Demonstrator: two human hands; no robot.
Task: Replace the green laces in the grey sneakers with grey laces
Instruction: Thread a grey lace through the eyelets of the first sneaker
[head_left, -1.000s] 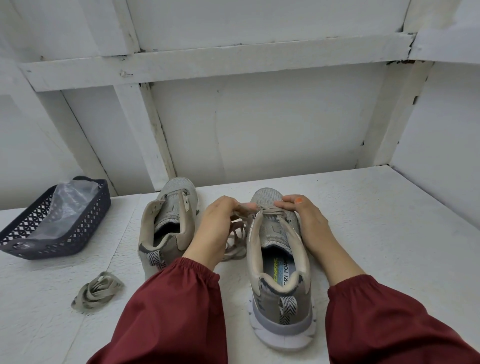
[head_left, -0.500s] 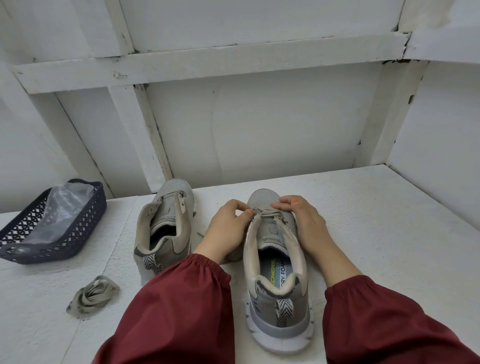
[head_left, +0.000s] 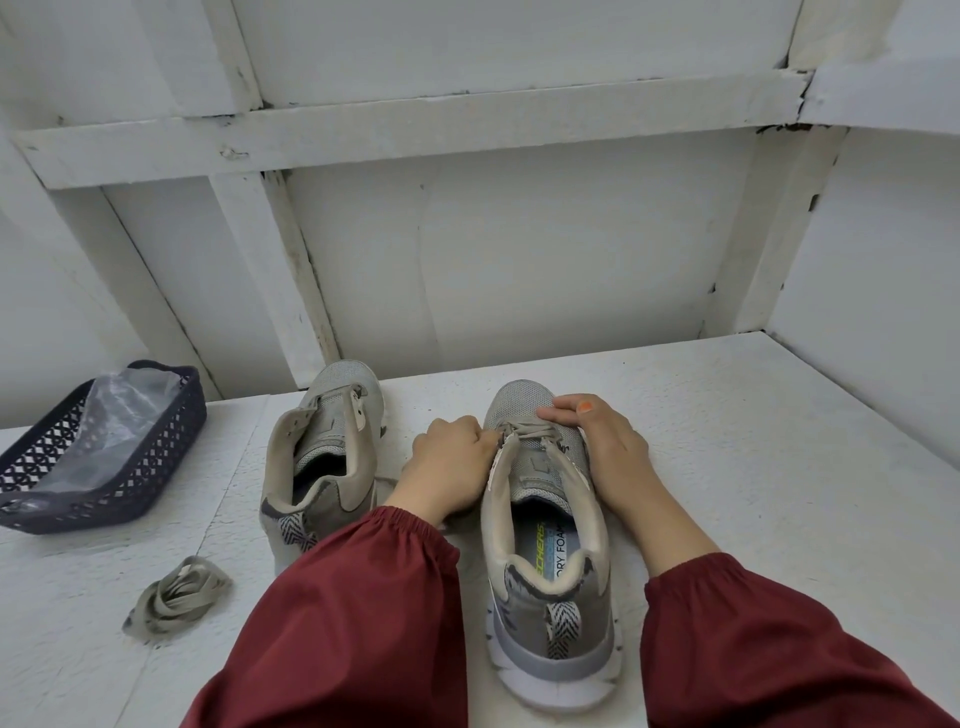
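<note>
Because the lace (head_left: 524, 428) crosses only the eyelets nearest the toe, a hard tug from the left hand (head_left: 452, 457), whose fingers curl round its left end, could drag it back out or leave the ends uneven. The right hand (head_left: 597, 441), fingers pressed together flat on the toe, braces the right sneaker (head_left: 545, 545). That shoe stands on the worktop (head_left: 779, 467), heel toward the person: grey mesh, collar gaping. The left sneaker (head_left: 322, 467) beside it is unlaced.
</note>
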